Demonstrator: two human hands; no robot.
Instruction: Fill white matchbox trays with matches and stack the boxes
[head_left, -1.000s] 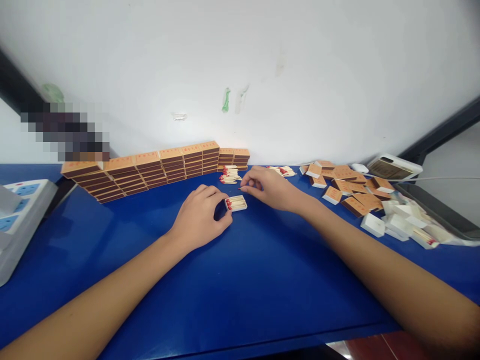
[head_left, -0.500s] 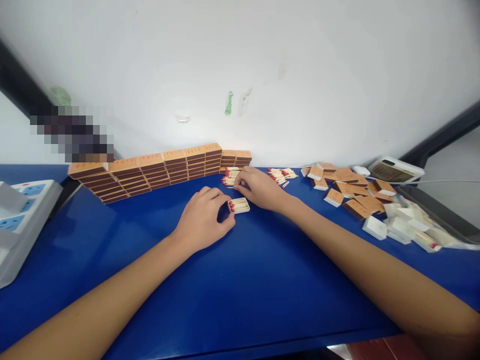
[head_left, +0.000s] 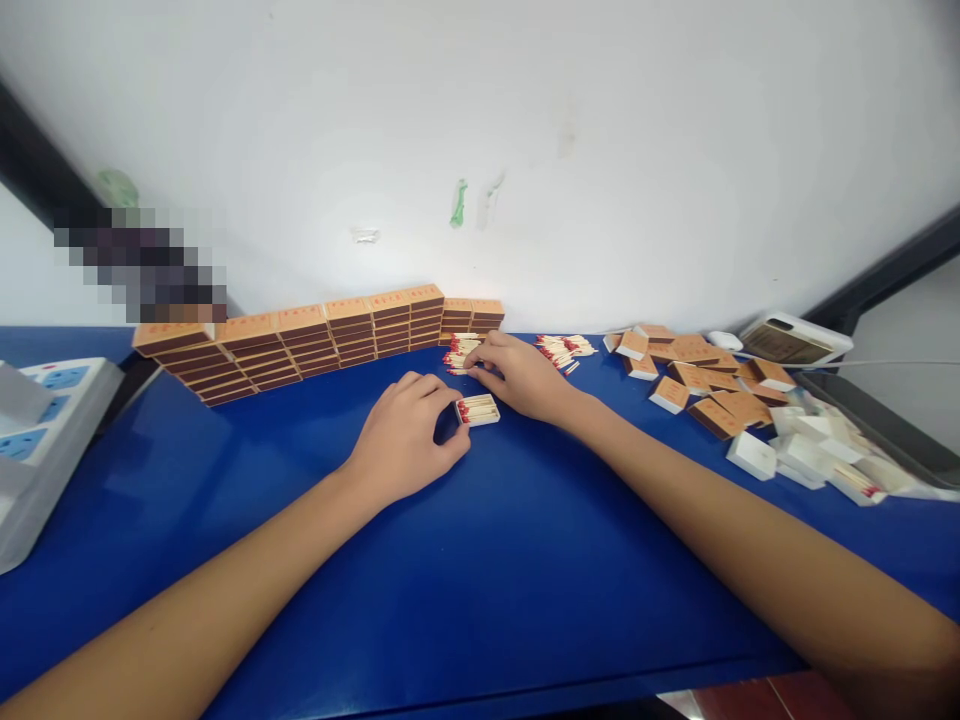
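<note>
Several red-tipped matches lie in one white tray.

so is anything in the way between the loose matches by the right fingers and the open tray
Nothing visible: only blue tabletop separates the loose matches from the open tray. The right hand is at the matches' right edge; the left hand holds the tray's left end.

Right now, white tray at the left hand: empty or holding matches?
Holding matches: red heads and pale sticks show inside the open white tray at the left hand. Whether it's full, cannot tell.
</note>
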